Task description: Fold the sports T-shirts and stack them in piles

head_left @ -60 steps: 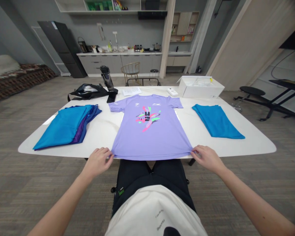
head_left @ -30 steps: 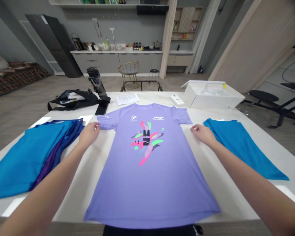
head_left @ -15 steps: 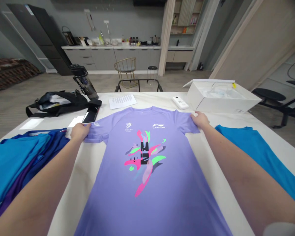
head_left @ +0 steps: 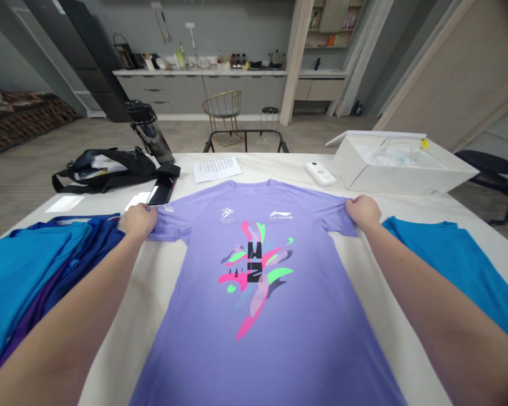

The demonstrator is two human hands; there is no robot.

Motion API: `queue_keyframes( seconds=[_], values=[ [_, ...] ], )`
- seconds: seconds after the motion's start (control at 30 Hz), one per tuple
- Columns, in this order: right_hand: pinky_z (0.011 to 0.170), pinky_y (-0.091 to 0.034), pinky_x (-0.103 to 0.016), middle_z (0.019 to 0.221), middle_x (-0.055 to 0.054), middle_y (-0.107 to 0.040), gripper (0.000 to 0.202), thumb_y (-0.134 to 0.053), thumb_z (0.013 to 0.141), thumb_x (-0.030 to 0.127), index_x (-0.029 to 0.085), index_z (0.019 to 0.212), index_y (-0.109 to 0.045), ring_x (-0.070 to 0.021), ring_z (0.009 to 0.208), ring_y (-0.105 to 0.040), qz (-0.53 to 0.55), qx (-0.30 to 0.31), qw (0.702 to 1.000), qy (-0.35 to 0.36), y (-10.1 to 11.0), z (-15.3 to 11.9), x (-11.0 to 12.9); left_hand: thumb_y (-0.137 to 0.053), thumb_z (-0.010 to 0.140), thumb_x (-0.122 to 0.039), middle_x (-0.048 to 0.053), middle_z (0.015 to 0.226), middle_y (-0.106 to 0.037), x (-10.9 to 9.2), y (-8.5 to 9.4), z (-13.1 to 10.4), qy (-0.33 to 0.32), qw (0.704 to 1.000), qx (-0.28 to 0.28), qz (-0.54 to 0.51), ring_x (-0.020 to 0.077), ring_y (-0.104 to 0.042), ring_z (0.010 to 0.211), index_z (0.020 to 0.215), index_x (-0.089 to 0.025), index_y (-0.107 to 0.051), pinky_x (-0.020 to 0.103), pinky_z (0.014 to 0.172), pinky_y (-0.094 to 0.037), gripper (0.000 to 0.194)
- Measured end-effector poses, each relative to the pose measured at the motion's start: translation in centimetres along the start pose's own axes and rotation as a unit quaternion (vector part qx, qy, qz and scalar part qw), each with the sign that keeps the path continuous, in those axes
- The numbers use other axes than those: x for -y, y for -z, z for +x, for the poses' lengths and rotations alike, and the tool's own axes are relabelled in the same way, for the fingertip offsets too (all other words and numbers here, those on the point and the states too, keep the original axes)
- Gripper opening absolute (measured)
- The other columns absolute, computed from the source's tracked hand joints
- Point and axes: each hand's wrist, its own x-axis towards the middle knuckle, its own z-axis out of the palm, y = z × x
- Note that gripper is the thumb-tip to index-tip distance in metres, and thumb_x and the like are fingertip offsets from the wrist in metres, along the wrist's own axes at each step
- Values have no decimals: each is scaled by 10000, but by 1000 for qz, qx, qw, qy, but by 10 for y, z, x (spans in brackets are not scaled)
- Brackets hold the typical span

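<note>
A purple T-shirt [head_left: 211, 304] lies spread front side up on the white table, its neckline at the far end and its lower hem out of view. Colourful splashes and black lettering mark its chest. My left hand [head_left: 139, 221] is closed on the edge of the sleeve at the left. At the other side, my right hand [head_left: 364, 211] pinches the opposite sleeve's end. Both sleeves are stretched outward. Beside my left forearm lies a pile of blue and purple shirts [head_left: 29, 254]; a bright blue garment [head_left: 452, 254] lies right of my right forearm.
Along the table's [head_left: 144, 304] far side are a black bag [head_left: 110, 169], a dark bottle [head_left: 150, 132], a phone [head_left: 161, 190], a printed sheet [head_left: 217, 168], a white device [head_left: 320, 174] and an open white box [head_left: 406, 175]. A chair frame [head_left: 245, 135] stands beyond.
The right sleeve has been pulled outward and lies straighter, its earlier fold smoothed. My right hand has moved slightly right with it. My left hand keeps its hold. The camera view has shifted a little.
</note>
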Motion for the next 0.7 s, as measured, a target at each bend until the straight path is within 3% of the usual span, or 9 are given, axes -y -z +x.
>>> queue_keyframes(
  seconds=[0.07,0.13,0.23,0.33,0.5,0.7],
  values=[
    [923,-496,-516,1204,-210,-667,347,-582,867,358,158,1114,-722,-366,1118,-627,0,-40,999,30,1,-3,6,-524,906,-370,178,1258,-639,-14,3,-6,-5,996,-62,59,408,-577,1176,1196,-147,-623,538,939,-460,379],
    [966,-467,-524,1242,-199,-640,372,-551,883,338,161,1177,-696,-363,1177,-583,8,-71,993,92,2,-5,18,-488,928,-361,202,1306,-610,-34,2,-10,-93,988,-91,86,405,-559,1216,1259,-148,-613,531,974,-448,413],
    [987,-463,-462,1170,-160,-658,376,-512,925,332,166,1208,-696,-321,1132,-594,49,-36,972,226,0,-10,50,-442,961,-371,193,1280,-627,-74,-7,-8,-231,969,-48,78,385,-554,1237,1293,-176,-625,511,1016,-434,426],
    [1007,-464,-419,1160,-144,-667,392,-516,965,378,177,1244,-705,-297,1100,-610,77,28,945,317,-9,-18,99,-447,979,-389,178,1288,-641,-120,-22,2,-272,961,12,47,359,-569,1233,1338,-183,-618,480,1017,-448,447],
    [999,-463,-485,1315,-155,-606,450,-567,971,493,238,1327,-669,-341,1222,-550,44,72,950,302,-33,-33,169,-474,991,-443,178,1309,-640,-182,-46,14,-259,965,39,25,365,-565,1251,1285,-193,-664,492,1042,-436,429],
    [981,-435,-516,1221,-155,-624,279,-497,1023,386,214,1095,-705,-335,1176,-549,32,55,957,283,-50,-32,190,-471,986,-347,144,1177,-718,-203,-60,21,-260,965,31,2,330,-634,1147,1071,-207,-724,451,993,-456,302]
  ],
)
